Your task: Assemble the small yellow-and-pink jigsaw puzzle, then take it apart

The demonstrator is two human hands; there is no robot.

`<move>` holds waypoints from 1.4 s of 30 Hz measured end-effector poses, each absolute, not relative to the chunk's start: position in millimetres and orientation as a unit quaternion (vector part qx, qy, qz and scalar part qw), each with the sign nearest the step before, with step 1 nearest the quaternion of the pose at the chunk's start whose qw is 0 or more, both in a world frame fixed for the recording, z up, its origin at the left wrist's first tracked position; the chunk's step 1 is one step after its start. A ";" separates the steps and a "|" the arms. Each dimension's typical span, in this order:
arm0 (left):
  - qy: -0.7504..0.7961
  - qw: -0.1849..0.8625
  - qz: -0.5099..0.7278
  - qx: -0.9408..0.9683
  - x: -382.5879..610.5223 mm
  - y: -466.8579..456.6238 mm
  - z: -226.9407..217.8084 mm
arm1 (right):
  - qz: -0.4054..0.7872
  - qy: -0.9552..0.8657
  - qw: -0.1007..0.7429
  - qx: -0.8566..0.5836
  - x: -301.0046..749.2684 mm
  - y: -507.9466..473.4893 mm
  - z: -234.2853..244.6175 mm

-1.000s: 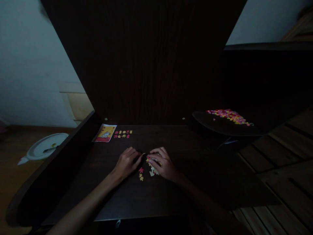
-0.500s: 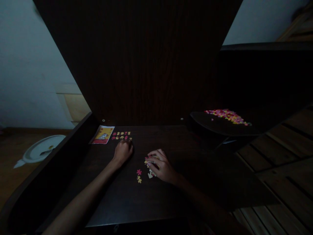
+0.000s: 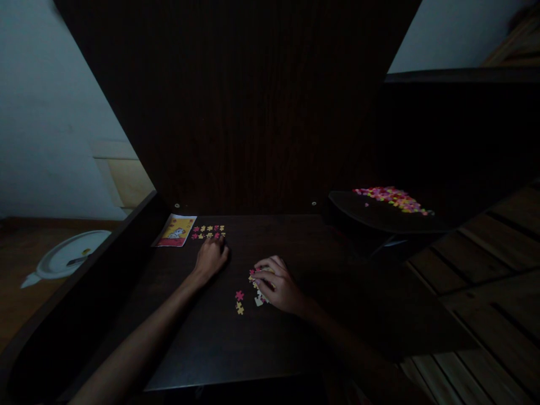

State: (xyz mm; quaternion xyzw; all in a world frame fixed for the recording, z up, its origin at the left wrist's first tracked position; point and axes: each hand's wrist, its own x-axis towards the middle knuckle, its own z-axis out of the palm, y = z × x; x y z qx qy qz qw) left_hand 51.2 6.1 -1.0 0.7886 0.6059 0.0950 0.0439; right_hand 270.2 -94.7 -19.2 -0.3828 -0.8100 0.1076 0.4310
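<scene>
My left hand (image 3: pixel 211 256) is closed, its fingertips on a small puzzle piece (image 3: pixel 223 235) at the right end of the lower of two rows. The rest of these rows, pink and yellow puzzle pieces (image 3: pixel 203 229), lies just beyond the knuckles. Curved over a small heap of puzzle pieces (image 3: pixel 259 300), my right hand (image 3: pixel 278 284) has its fingers bent and apart; part of the heap is hidden beneath it. A pink piece (image 3: pixel 239 295) and a yellow piece (image 3: pixel 240 308) lie between my hands. Left of the rows is a picture card (image 3: pixel 176 231) with a white animal on yellow.
Everything lies on a dark wooden desk (image 3: pixel 228 354) with a tall back panel (image 3: pixel 253 112) and a raised left side (image 3: pixel 84 292). A side shelf (image 3: pixel 358 216) at right bears many colourful pieces (image 3: pixel 392 198). On the floor at left sits a white oval lid or tray (image 3: pixel 54 267).
My left hand has shifted slightly away from me and its fingertips now meet the end of the lower row. The right hand stays over the heap. The view has moved a little.
</scene>
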 end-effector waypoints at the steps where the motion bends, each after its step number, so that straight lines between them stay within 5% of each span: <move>1: 0.605 0.045 0.097 0.789 50.8 6.0 -0.8 | 0.107 -0.811 0.431 -0.382 270.2 -94.6 -19.4; 42: 0.583 0.075 0.114 0.801 37.3 14.2 -4.5 | 0.111 -0.801 0.433 -0.398 278.0 -91.3 -15.0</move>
